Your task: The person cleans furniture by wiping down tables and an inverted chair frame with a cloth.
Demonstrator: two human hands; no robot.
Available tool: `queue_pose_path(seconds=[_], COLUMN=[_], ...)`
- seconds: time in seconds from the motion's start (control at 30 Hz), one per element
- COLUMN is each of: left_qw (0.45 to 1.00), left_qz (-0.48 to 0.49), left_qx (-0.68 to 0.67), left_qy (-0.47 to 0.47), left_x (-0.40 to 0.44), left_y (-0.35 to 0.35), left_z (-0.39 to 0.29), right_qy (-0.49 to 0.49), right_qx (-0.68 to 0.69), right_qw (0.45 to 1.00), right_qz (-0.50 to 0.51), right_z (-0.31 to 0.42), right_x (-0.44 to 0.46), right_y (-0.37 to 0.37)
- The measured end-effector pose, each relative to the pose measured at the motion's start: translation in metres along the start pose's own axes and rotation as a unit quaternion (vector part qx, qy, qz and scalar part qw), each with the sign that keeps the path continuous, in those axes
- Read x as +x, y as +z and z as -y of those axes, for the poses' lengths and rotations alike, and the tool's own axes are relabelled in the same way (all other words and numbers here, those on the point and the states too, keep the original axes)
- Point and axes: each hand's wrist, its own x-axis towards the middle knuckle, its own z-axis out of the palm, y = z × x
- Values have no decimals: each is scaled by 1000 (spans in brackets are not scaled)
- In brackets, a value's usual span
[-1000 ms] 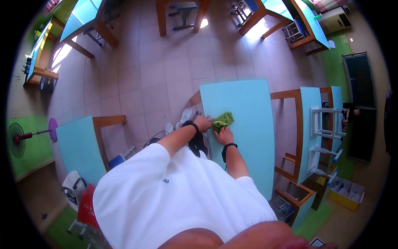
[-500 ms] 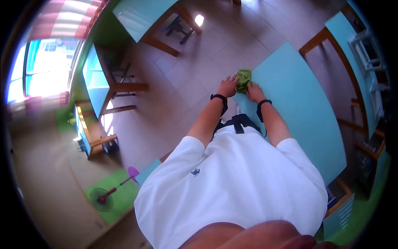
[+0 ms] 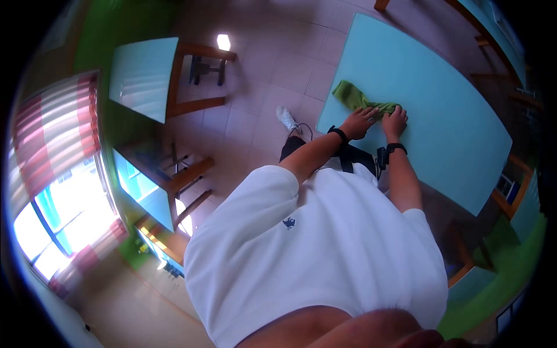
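A green cloth (image 3: 351, 96) lies on the light blue tabletop (image 3: 429, 156), with one end stretched out toward the upper left and the rest bunched and twisted. My left hand (image 3: 358, 123) is at the lower edge of the bunched part, its fingers spread and touching the cloth. To its right, my right hand (image 3: 395, 123) has its fingers curled onto the cloth's right end. Both wrists wear dark bands.
A blue-topped table (image 3: 144, 78) with a stool (image 3: 208, 69) under it stands at the upper left. Below it is another table (image 3: 142, 185). A window (image 3: 67, 211) with checked curtains is at the far left. My shoe (image 3: 286, 118) rests on the tiled floor.
The view has turned. Bunched at the table's edge before, the cloth now lies further onto the tabletop, partly stretched out. My hands have moved with it, and the left fingers are spread.
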Motion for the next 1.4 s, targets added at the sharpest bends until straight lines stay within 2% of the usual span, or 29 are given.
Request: queue_pose_path(seconds=[0.03,0.1,0.13,0.17,0.27,0.33,0.4,0.53,0.57,0.63,0.67,0.73,0.77,0.83,0.87,1.03,1.1,1.13,1.2,1.23,1.3,1.4], left_qw=[1000,994,987,990,984,991,990,993,993,989,989,976,976,963,970,958,925,912,888,876,867,857], left_qz=[5,17,-33,-14,-44,-63,-36,-8,-1,70,80,62,79,94,103,155,230,254,298,318,316,299], left_qx=[-6,-59,-119,-111,-149,-118,-132,-120,-117,-120,-110,-191,-176,-231,-180,-130,-90,-82,-72,-78,-56,-54], left_qy=[22,-88,-100,-91,-81,-11,-11,18,29,52,67,87,103,106,128,204,288,312,343,355,381,416], left_x=[0,7,11,13,-15,-28,-49,-62,-60,-46,-36,-22,-15,-1,6,41,68,78,87,99,117,144], left_y=[-3,-23,-13,-15,-17,-15,-17,-33,-40,-54,-52,-42,-44,-55,-63,-71,-86,-85,-88,-92,-82,-83], left_z=[4,13,26,40,50,74,90,119,123,134,141,153,156,155,156,150,159,161,168,167,166,165], right_qy=[22,67,82,95,210,221,256,268,279,306,311,311,296,311,325,406,420,440,403,416,481,513], right_qx=[-7,-27,-23,-39,-23,-48,-51,-35,-28,-28,-27,-12,-11,3,9,145,159,180,136,143,150,162], right_qw=[1000,997,995,994,970,960,938,925,922,918,920,923,929,927,927,889,880,867,890,883,858,839], right_qz=[-5,30,46,43,118,163,228,268,266,250,236,228,222,210,188,156,154,148,166,163,97,83], right_z=[-5,-18,-20,-16,7,29,52,99,102,108,104,101,98,90,88,57,55,55,62,64,64,70], right_x=[-5,-8,-6,3,-13,-22,-31,-53,-55,-57,-55,-51,-47,-46,-47,-37,-26,-28,-38,-39,-47,-43], right_y=[-4,-4,6,8,-2,-4,3,20,23,33,37,42,44,47,49,43,37,33,34,40,53,37])
